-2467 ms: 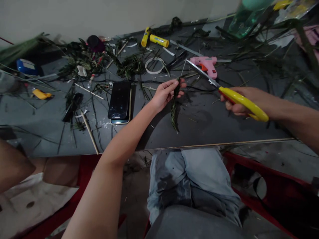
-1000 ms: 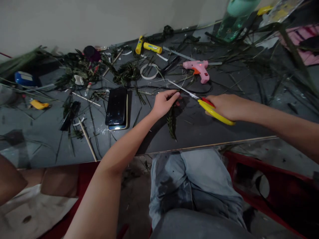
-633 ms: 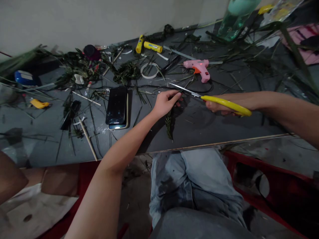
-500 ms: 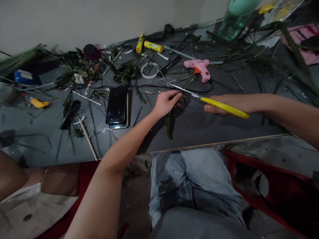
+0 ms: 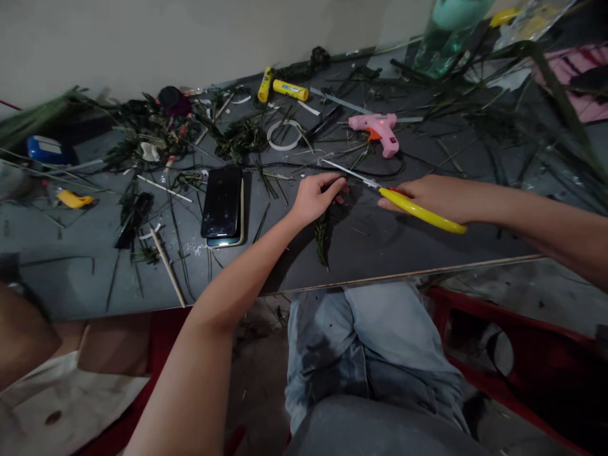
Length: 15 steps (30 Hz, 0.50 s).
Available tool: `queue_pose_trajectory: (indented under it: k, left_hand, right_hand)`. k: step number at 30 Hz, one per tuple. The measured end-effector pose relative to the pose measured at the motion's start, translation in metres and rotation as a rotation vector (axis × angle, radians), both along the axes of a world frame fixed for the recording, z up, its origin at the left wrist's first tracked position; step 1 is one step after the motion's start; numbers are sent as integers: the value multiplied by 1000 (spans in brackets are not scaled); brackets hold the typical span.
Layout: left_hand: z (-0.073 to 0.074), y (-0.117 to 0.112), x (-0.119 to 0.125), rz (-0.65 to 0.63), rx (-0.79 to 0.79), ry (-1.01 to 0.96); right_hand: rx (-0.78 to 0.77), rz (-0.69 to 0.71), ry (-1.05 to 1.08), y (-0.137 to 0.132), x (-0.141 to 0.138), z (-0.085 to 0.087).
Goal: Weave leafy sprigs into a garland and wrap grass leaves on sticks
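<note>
My left hand [image 5: 317, 195] is closed in a pinch over the table, its fingers on a dark green leaf piece [image 5: 322, 242]. The lower end of this leaf looks folded or plaited and hangs below the palm toward the table's front edge. In my right hand [image 5: 430, 193] are scissors [image 5: 425, 214] with a yellow handle. Their silvery blades point left and lie just above the fingertips of my left hand, close to the leaf's upper end. Whether the blades touch the leaf I cannot tell.
Behind my hands lies a pink glue gun [image 5: 375, 130] with a dark cord. Two stacked phones [image 5: 221, 202] are left of my left hand. Yellow glue tubes [image 5: 291, 90], a white ring [image 5: 284, 135], sticks and leaf scraps litter the table [image 5: 380, 253]. Another person's arm [image 5: 23, 335] is at far left.
My right hand has shifted slightly left, and the scissors' yellow handle has dipped a little. My left hand stays in place with the leaf.
</note>
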<state>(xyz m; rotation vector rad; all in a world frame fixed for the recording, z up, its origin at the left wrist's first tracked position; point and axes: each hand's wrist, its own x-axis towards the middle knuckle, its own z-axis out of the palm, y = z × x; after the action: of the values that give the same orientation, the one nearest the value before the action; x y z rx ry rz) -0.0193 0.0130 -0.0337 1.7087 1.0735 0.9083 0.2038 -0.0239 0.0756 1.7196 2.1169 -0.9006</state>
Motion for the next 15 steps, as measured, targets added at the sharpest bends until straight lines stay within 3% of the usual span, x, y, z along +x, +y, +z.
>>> queue_pose_trajectory:
  k: [5, 15]
  left_hand:
    - [1, 1, 1, 16, -55, -6]
    - [0, 2, 2, 68, -76, -77]
  right_hand:
    - [1, 119, -226, -1, -13, 10]
    - [126, 120, -417, 3, -15, 7]
